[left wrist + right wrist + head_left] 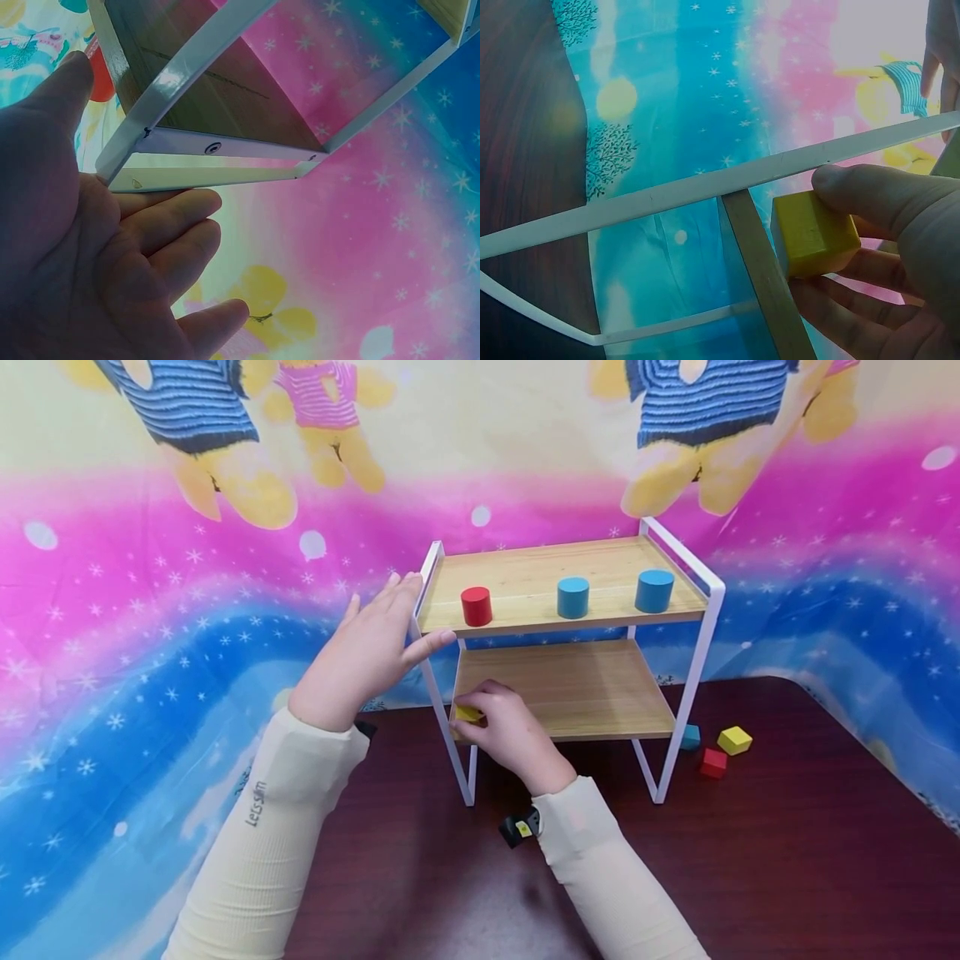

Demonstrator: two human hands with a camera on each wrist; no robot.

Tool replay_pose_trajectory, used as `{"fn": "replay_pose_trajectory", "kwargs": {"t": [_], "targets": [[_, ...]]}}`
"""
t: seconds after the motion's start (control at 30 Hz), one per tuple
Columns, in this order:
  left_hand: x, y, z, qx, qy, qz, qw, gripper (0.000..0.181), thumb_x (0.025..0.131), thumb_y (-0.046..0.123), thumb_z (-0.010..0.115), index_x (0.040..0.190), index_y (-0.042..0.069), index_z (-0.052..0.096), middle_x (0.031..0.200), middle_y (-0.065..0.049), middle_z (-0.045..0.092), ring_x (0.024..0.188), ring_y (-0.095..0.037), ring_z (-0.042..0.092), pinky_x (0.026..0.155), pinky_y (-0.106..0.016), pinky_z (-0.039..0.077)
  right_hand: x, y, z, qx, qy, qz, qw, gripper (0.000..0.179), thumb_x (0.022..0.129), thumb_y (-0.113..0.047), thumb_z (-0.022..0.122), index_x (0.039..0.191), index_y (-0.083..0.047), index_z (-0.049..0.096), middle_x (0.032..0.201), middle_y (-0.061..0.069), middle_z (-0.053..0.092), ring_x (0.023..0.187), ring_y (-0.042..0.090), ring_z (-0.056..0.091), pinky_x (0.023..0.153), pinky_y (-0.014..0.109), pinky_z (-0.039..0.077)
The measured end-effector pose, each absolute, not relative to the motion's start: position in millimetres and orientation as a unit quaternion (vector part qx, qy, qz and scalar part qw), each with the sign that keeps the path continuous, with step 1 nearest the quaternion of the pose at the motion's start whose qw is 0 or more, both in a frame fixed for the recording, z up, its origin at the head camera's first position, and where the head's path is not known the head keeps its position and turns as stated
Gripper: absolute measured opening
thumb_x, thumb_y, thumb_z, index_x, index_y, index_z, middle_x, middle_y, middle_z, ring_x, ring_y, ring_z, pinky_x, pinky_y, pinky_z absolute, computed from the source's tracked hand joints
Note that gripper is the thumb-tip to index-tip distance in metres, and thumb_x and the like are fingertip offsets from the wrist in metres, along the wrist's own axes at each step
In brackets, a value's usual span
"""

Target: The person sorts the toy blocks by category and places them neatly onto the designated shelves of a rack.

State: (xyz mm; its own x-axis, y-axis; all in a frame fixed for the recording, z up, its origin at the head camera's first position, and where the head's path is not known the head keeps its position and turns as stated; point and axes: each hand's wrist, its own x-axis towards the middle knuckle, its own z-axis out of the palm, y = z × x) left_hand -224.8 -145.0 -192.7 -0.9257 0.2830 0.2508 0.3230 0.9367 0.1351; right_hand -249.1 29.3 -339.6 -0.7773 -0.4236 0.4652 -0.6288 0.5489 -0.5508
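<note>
My right hand pinches a yellow cube between thumb and fingers, at the left end of the lower wooden shelf. In the right wrist view the cube sits close by the shelf's edge. My left hand rests against the top left corner of the white metal frame, its fingers extended and the thumb pointing along the front edge of the upper shelf. On that upper shelf stand a red cylinder and two blue cylinders, one in the middle and one near the right end.
On the dark wooden table, right of the rack, lie a yellow block, a red block and a blue block partly behind the rack's leg. A patterned cloth hangs behind the table.
</note>
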Motion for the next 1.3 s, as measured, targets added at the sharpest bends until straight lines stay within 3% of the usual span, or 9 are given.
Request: {"fn": "replay_pose_trajectory", "kwargs": {"t": [1.3], "targets": [[-225,-146,-194,-0.154,-0.977,-0.095,0.113,0.091,0.098,0.057,0.057,0.163,0.01,0.015,0.167,-0.012,0.022,0.155,-0.03,0.014,0.123,-0.06,0.004,-249,31,-351,0.293,-0.871,0.369,0.136,0.029,0.089,-0.017,0.081,0.115,-0.005,0.076,0.113,0.008,0.066,0.101,0.022,0.061,0.091,0.035,0.057]]}}
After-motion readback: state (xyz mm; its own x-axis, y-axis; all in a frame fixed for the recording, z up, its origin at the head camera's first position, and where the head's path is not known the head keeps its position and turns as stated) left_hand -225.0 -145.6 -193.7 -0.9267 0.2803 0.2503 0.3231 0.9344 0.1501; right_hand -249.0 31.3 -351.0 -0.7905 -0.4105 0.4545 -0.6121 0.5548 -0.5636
